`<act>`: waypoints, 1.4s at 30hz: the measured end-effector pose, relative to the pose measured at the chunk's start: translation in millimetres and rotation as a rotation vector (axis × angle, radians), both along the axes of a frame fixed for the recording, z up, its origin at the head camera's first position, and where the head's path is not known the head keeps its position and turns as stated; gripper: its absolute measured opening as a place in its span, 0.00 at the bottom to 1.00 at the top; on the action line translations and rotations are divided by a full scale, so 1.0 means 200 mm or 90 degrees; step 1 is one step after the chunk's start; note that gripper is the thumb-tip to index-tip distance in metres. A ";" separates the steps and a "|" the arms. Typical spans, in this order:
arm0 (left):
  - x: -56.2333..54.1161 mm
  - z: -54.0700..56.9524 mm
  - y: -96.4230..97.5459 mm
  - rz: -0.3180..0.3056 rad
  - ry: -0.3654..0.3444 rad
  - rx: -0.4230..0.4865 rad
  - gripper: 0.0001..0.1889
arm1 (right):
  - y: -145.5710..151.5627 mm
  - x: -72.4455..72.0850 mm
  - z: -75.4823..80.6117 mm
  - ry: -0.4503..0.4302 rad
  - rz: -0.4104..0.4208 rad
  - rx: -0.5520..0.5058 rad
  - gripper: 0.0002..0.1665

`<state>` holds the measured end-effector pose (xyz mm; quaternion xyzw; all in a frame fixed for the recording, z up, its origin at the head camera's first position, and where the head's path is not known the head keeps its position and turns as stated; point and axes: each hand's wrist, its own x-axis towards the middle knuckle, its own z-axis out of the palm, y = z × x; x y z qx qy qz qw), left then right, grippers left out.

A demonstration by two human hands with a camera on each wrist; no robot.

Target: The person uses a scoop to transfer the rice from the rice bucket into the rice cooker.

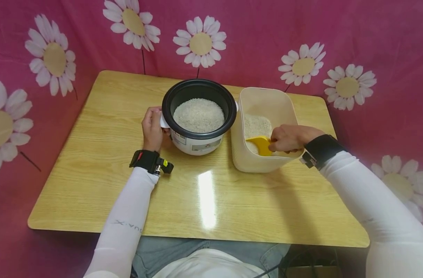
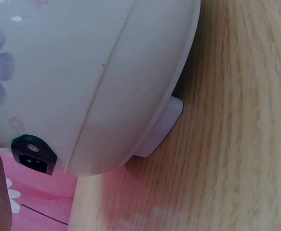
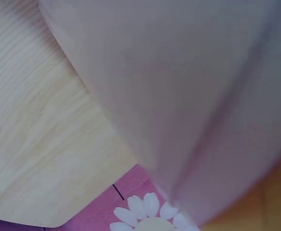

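Note:
A white rice cooker (image 1: pixel 197 146) with a dark inner pot stands on the table, lidless, with a mound of rice (image 1: pixel 199 116) inside. My left hand (image 1: pixel 152 129) grips the white handle on its left side; in the left wrist view the cooker's body (image 2: pixel 97 72) and its power socket (image 2: pixel 33 156) fill much of the frame. To the cooker's right is a cream plastic bin (image 1: pixel 254 164) holding more rice (image 1: pixel 257 125). Inside its opening, my right hand (image 1: pixel 288 138) holds a yellow scoop (image 1: pixel 261 144), the scoop's lower edge at the rice. The bin's wall (image 3: pixel 154 86) blocks the right wrist view.
The wooden table (image 1: pixel 110 193) has rounded corners and a front edge near the person's lap. A pink cloth (image 1: pixel 246 38) printed with white daisies hangs behind and around it. Cooker and bin stand nearly side by side.

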<state>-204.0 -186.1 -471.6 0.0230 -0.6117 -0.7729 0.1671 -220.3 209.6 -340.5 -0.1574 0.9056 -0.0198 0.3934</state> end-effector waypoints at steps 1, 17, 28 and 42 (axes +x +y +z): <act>0.00 0.00 0.00 0.000 -0.001 -0.001 0.12 | 0.00 0.00 0.00 -0.004 -0.005 -0.002 0.21; 0.00 0.01 0.01 -0.009 -0.002 0.009 0.12 | 0.06 0.01 0.00 -0.065 -0.078 -0.026 0.20; 0.01 0.01 0.01 -0.015 -0.003 0.006 0.13 | 0.05 0.00 0.07 -0.119 -0.086 -0.040 0.21; 0.01 0.01 0.00 -0.006 0.001 0.002 0.13 | 0.12 0.04 0.16 -0.162 -0.111 -0.081 0.17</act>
